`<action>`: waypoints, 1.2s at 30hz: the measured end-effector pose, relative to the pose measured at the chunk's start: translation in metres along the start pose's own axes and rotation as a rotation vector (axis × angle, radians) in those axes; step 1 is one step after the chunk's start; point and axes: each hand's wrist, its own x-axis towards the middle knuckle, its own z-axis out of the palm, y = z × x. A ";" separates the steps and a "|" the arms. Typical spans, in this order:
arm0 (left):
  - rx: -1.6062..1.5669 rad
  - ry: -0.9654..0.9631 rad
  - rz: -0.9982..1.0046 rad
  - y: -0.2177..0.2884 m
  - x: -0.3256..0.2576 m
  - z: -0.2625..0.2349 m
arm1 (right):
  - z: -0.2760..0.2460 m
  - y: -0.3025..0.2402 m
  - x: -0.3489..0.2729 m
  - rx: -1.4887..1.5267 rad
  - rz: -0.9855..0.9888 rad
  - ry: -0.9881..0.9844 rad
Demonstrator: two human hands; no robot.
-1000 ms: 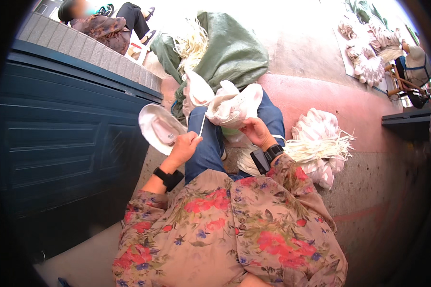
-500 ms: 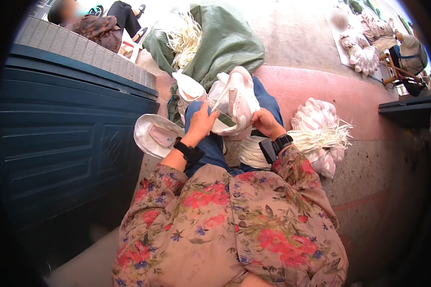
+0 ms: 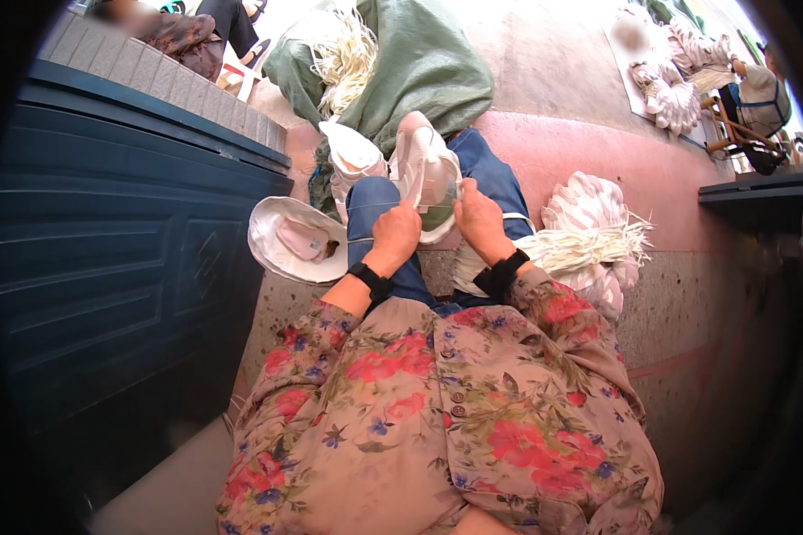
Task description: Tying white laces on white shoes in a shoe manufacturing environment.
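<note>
Hands: 2, left hand [image 3: 394, 234], right hand [image 3: 478, 218], gripping 1 white shoe [image 3: 426, 169].

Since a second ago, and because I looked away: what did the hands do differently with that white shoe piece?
The left hand, earlier drawn out to the left with the thread, has come back in and now grips the white shoe upper beside the right hand, which kept its hold. The hat by the knee, the green sack and the white bundle stayed put.

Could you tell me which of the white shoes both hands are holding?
The white shoe on the lap, between left hand and right hand; others lie aside.
</note>
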 end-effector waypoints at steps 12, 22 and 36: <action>0.052 0.188 0.470 0.014 -0.018 -0.034 | 0.010 0.016 0.001 -0.036 -0.511 -0.045; 0.046 0.000 0.273 -0.093 -0.002 -0.046 | -0.002 0.015 0.059 0.178 -0.384 -0.079; 0.001 0.079 -0.097 -0.046 0.154 -0.038 | 0.026 0.016 0.157 0.194 0.001 0.044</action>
